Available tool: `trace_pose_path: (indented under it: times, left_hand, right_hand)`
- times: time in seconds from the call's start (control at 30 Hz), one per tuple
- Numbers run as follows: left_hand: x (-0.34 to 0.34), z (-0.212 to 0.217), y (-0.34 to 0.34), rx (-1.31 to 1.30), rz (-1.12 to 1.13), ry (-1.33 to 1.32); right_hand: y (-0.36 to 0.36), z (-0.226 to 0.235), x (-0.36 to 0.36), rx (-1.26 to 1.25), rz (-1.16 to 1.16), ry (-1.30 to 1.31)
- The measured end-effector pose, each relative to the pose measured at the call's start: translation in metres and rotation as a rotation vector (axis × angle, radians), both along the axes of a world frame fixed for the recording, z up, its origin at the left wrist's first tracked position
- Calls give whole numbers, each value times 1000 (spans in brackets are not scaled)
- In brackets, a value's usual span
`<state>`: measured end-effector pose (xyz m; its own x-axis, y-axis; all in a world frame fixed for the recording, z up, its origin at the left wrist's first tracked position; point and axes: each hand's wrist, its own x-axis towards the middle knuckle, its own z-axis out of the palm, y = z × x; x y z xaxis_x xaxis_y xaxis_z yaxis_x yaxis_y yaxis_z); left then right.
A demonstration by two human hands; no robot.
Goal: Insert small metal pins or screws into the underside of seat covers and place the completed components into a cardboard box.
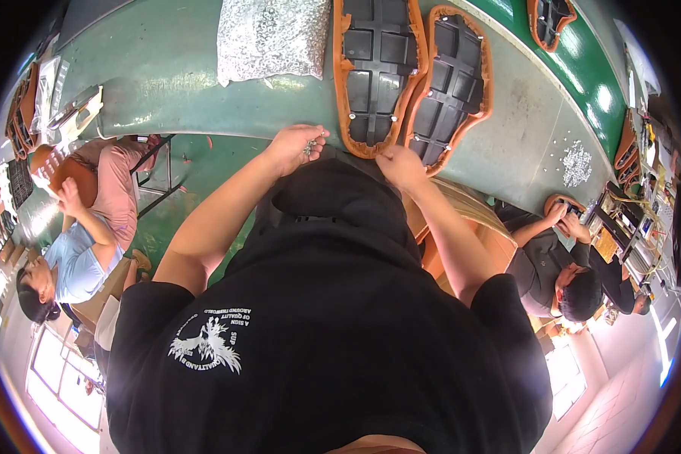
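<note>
My left hand (296,150) is closed around several small silvery metal clips (310,146), just past the table's near edge. My right hand (403,168) has its fingers curled on the near end of a long upholstered panel (376,94), pinching at its rim. This panel lies face down, its black ribbed plastic back showing inside an orange-brown covering folded over the edge. Small light fasteners dot its border. Close by on the right, a second panel of the same kind (448,87) lies against it, its near end next to my right hand.
A clear bubble-wrap bag (272,41) lies on the green-grey table (170,94). Loose small clips (577,164) are scattered at the right, and another panel (550,23) is at the far right. A cardboard box (469,216) stands by my right arm. People work on both sides.
</note>
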<state>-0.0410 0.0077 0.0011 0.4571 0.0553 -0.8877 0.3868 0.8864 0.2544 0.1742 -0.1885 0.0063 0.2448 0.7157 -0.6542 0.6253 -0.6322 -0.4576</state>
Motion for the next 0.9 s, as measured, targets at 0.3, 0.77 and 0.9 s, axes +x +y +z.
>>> trace_pose_path:
  times: [0.3,0.77,0.9]
  left_hand:
    - [4,-13,16,-49,23,50]
    - [25,-4,72,-85,65,70]
    - [40,-3,95,-113,70,22]
  right_hand:
    - [-1,-57,-25,62,-1244,949]
    - [240,15,126,624,-1172,1131]
    - [303,-10,213,772,-1330,957]
